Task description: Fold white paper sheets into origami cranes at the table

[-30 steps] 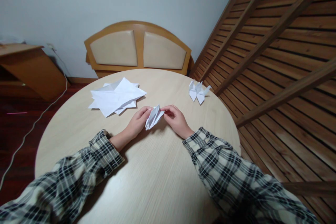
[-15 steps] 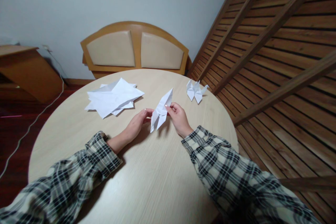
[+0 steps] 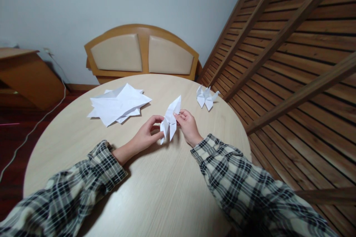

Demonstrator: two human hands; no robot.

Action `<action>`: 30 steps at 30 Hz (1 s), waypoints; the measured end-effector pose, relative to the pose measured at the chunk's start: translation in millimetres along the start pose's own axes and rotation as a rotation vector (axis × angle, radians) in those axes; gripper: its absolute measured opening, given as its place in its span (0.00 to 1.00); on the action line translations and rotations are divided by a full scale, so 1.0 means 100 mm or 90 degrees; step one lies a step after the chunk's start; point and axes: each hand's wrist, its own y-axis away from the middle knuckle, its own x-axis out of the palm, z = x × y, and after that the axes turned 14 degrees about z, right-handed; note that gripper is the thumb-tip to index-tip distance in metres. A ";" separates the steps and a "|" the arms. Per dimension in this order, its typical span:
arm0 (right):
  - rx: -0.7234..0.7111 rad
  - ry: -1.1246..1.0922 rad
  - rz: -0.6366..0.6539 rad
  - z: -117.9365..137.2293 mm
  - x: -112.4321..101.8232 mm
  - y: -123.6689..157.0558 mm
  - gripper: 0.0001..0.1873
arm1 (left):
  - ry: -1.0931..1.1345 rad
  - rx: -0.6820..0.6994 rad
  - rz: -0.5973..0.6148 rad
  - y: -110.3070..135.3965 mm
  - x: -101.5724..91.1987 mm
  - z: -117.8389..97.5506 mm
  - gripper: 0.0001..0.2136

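Observation:
A white origami crane point(image 3: 171, 115), its long wing pointing up and two narrow points hanging down, is held just above the round table. My right hand point(image 3: 189, 125) pinches it at its right edge, thumb in front and fingers behind. On the other side my left hand point(image 3: 147, 133) closes thumb and fingers around the lower left point; the fingertips behind the paper are partly hidden. Small folded paper cranes point(image 3: 205, 98) stand close together at the table's far right.
Several loose sheets of white paper point(image 3: 118, 105) lie in an overlapping pile at the left of the pale round table point(image 3: 139, 200). Beyond it stands a padded wooden headboard point(image 3: 144, 50). Wooden slats point(image 3: 292, 63) lean along the right side, and a white cable point(image 3: 36, 129) runs over the floor at left.
My left thumb has come forward onto the lower left point of the crane, which has turned slightly more upright. My right hand keeps its pinch. The view has shifted a little.

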 end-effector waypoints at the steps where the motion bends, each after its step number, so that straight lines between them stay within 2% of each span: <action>1: 0.002 0.002 0.001 -0.01 0.00 0.00 0.17 | -0.008 0.002 -0.004 0.00 0.00 0.01 0.15; 5: 0.019 -0.028 0.014 -0.02 0.02 0.01 0.20 | -0.056 0.016 -0.024 0.01 0.00 0.04 0.17; 10: 0.073 -0.096 0.053 0.05 0.09 0.08 0.36 | -0.224 0.042 -0.042 0.01 -0.05 0.02 0.25; 11: 0.076 -0.099 0.060 0.07 0.10 0.09 0.35 | -0.268 0.047 -0.040 0.02 -0.06 0.01 0.23; 13: 0.081 -0.094 0.075 0.09 0.11 0.10 0.28 | -0.341 0.062 -0.035 0.02 -0.07 -0.02 0.16; 15: 0.091 -0.073 0.101 0.09 0.12 0.10 0.19 | -0.377 0.086 -0.044 0.01 -0.09 -0.03 0.09; 17: 0.103 -0.053 0.130 0.09 0.14 0.11 0.16 | -0.389 0.103 -0.070 0.01 -0.09 -0.03 0.06; 20: 0.094 -0.026 0.178 0.09 0.18 0.14 0.18 | -0.362 0.095 -0.116 0.00 -0.09 -0.02 0.07; 24: 0.066 0.040 0.248 0.13 0.20 0.19 0.22 | -0.196 0.026 -0.158 -0.01 -0.07 -0.01 0.08; 30: 0.057 0.084 0.250 0.20 0.19 0.21 0.19 | 0.026 -0.019 -0.139 -0.05 -0.04 -0.05 0.09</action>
